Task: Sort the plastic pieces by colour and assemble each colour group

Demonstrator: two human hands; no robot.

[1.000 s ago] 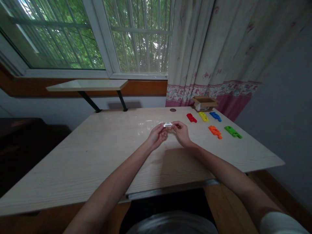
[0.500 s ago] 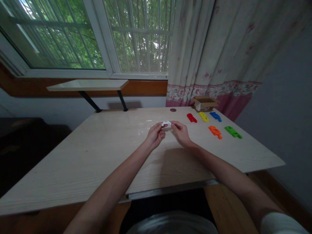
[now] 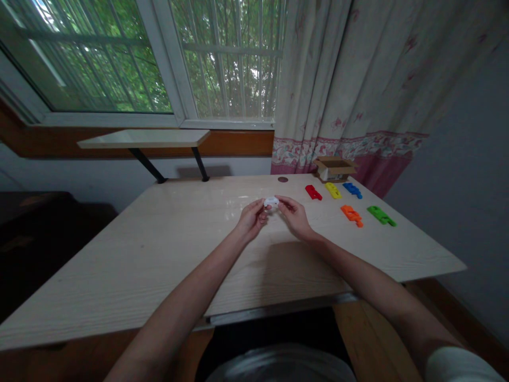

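Between my two hands, above the middle of the table, is a small white plastic piece (image 3: 271, 201). My left hand (image 3: 252, 218) pinches its left end, and my right hand (image 3: 293, 213) grips its right end with thumb and fingers. The fingertips cover both ends of the piece, and its exact kind is too small to make out. Off to the right lie a red piece (image 3: 313, 192), a yellow piece (image 3: 333, 191), a blue piece (image 3: 352, 190), an orange piece (image 3: 351, 215) and a green piece (image 3: 381, 215), all flat plastic shapes with cut-outs.
An open cardboard box (image 3: 334, 171) stands at the table's back right corner, by the curtain (image 3: 318, 79). A dark round disc (image 3: 282, 180) lies near the back edge. At the back left, a raised shelf (image 3: 145, 139) rests on black legs. The wooden table (image 3: 131, 265) spans the front.
The white piece has turned in my fingers, so a broader face shows and its notch is less visible. Both hands stay nearly in place, and the coloured pieces lie as before.
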